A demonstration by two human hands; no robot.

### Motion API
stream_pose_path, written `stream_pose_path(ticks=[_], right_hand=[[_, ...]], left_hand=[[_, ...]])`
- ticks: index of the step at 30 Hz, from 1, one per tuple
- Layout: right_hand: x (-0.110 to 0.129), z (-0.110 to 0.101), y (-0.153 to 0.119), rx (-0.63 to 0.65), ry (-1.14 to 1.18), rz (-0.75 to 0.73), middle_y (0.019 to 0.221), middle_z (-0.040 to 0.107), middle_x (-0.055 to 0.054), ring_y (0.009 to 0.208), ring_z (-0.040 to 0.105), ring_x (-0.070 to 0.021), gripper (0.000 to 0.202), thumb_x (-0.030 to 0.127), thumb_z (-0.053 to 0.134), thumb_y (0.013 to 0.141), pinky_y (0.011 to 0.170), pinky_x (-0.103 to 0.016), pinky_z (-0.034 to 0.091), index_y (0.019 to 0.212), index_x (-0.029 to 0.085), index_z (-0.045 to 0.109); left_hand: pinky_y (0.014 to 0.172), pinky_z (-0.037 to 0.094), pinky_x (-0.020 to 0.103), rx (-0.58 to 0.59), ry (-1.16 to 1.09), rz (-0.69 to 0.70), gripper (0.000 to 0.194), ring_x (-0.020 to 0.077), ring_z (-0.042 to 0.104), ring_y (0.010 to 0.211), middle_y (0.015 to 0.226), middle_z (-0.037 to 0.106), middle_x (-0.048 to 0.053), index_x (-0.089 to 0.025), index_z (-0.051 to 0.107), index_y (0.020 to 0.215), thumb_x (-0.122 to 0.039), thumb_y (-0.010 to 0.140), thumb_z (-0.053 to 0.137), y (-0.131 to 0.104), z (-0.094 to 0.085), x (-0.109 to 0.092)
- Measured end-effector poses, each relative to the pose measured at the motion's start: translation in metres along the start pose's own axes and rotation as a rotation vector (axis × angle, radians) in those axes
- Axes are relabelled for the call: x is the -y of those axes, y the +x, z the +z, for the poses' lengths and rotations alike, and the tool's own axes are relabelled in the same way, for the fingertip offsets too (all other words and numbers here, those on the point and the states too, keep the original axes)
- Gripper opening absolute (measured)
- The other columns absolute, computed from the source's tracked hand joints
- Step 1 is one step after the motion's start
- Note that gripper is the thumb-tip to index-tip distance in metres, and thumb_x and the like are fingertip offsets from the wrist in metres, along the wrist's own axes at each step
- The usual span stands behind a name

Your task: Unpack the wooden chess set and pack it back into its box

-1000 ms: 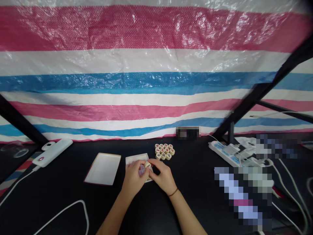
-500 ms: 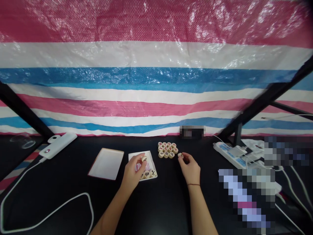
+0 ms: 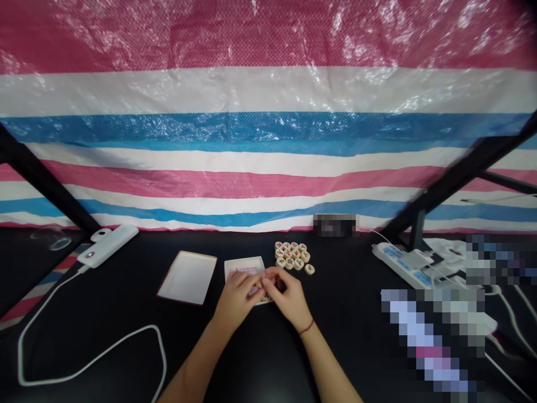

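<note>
My left hand [image 3: 238, 295] and my right hand [image 3: 290, 295] meet over a shallow white box [image 3: 244, 261], fingertips touching. Between their pinched fingers is a cream, round Chinese chess piece, mostly hidden by the fingers. A few more pieces lie low in the box, partly covered by my hands. Right of the box, several Chinese chess pieces [image 3: 289, 253] stand grouped in rows, with red characters in the back rows and dark ones in front. A single piece with a dark character [image 3: 309, 269] lies at the front right of the group.
A white-lined box lid [image 3: 188, 278] lies left of the box on the black table [image 3: 260, 358]. Farther left is a white device [image 3: 109, 246] with a looping white cable [image 3: 90, 347]. A power strip [image 3: 400, 266] with plugs and cables lies at the right. Striped sheeting [image 3: 251, 184] hangs behind.
My right hand has released a piece beside the group and moved left to meet my left hand over the box. The left hand has stayed over the box, lowering slightly with its piece.
</note>
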State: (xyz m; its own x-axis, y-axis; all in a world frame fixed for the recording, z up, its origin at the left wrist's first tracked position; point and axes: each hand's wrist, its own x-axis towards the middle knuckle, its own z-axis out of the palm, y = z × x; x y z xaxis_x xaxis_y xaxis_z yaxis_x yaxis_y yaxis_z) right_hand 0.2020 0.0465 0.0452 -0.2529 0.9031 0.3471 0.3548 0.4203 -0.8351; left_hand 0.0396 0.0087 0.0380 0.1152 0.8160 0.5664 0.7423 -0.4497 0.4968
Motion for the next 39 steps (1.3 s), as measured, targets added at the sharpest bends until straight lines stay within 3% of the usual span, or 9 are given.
stream_pose_path(ticks=[3,6,8,11,14,18,25,33,39], right_hand=[[0.015,0.014,-0.004,0.069,0.001,-0.026,0.069,0.062,0.0,0.06,0.055,-0.0122,0.018,0.032,0.059,0.08,0.058,-0.022,0.046,0.091,0.018,0.065],[0.012,0.012,-0.002,0.053,0.026,-0.008,0.069,0.063,0.0,0.058,0.054,-0.0117,0.02,0.032,0.058,0.082,0.057,-0.022,0.047,0.095,0.018,0.066],[-0.001,0.001,0.001,-0.07,0.021,0.016,0.079,0.066,-0.003,0.064,0.058,-0.0135,0.026,0.035,0.057,0.083,0.061,-0.024,0.049,0.1,0.018,0.066],[-0.033,-0.026,0.006,-0.36,-0.083,0.143,0.096,0.069,-0.009,0.073,0.062,-0.0169,0.039,0.044,0.057,0.08,0.069,-0.029,0.052,0.105,0.016,0.064],[-0.067,-0.055,0.007,-0.528,-0.252,0.331,0.092,0.07,-0.01,0.075,0.065,-0.0207,0.051,0.051,0.059,0.072,0.068,-0.032,0.051,0.107,0.015,0.062],[-0.091,-0.071,0.004,-0.464,-0.391,0.411,0.086,0.072,-0.009,0.082,0.067,-0.025,0.042,0.05,0.058,0.069,0.074,-0.034,0.05,0.095,0.017,0.066],[-0.087,-0.061,0.004,-0.329,-0.576,0.31,0.087,0.071,-0.007,0.086,0.064,-0.0251,0.036,0.043,0.051,0.076,0.075,-0.034,0.048,0.097,0.02,0.068],[-0.092,-0.06,0.002,-0.333,-0.634,0.298,0.088,0.07,-0.006,0.077,0.062,-0.0219,0.03,0.035,0.054,0.076,0.071,-0.033,0.047,0.099,0.021,0.066],[-0.092,-0.057,0.004,-0.341,-0.606,0.31,0.088,0.07,-0.004,0.082,0.062,-0.0217,0.024,0.036,0.058,0.075,0.073,-0.032,0.046,0.095,0.023,0.061]], left_hand=[[0.091,0.047,0.039,-0.001,0.057,0.063,0.022,0.0184,0.062,0.081,0.084,0.067,0.002,-0.024,0.064,0.109,-0.022,0.09,0.052,-0.001,0.001,0.002],[0.093,0.045,0.041,-0.003,0.079,0.088,0.024,0.0194,0.061,0.085,0.089,0.068,0.003,-0.024,0.061,0.112,-0.022,0.09,0.053,0.0,0.002,0.002],[0.093,0.045,0.043,0.026,0.095,0.052,0.031,0.0217,0.061,0.091,0.096,0.069,0.005,-0.023,0.059,0.118,-0.028,0.087,0.058,0.001,0.001,0.002],[0.093,0.044,0.045,0.102,0.122,-0.011,0.04,0.024,0.061,0.095,0.101,0.068,0.006,-0.022,0.058,0.12,-0.037,0.083,0.064,0.003,-0.003,0.003],[0.094,0.042,0.045,0.158,0.138,-0.033,0.031,0.024,0.059,0.096,0.101,0.068,0.006,-0.023,0.064,0.109,-0.039,0.082,0.065,0.004,-0.009,0.005],[0.1,0.038,0.046,0.218,0.127,-0.057,0.027,0.0244,0.058,0.101,0.105,0.066,0.005,-0.025,0.067,0.102,-0.039,0.078,0.067,0.004,-0.012,0.003],[0.103,0.034,0.046,0.302,0.078,-0.096,0.024,0.0238,0.058,0.106,0.103,0.067,0.003,-0.026,0.066,0.099,-0.036,0.077,0.067,0.002,-0.009,0.0],[0.103,0.034,0.046,0.334,0.061,-0.127,0.02,0.0234,0.06,0.103,0.102,0.068,0.003,-0.025,0.067,0.097,-0.033,0.078,0.066,0.003,-0.011,0.0],[0.104,0.032,0.047,0.376,0.053,-0.157,0.019,0.0233,0.061,0.101,0.101,0.069,0.003,-0.026,0.067,0.096,-0.034,0.079,0.063,0.004,-0.011,-0.001]])
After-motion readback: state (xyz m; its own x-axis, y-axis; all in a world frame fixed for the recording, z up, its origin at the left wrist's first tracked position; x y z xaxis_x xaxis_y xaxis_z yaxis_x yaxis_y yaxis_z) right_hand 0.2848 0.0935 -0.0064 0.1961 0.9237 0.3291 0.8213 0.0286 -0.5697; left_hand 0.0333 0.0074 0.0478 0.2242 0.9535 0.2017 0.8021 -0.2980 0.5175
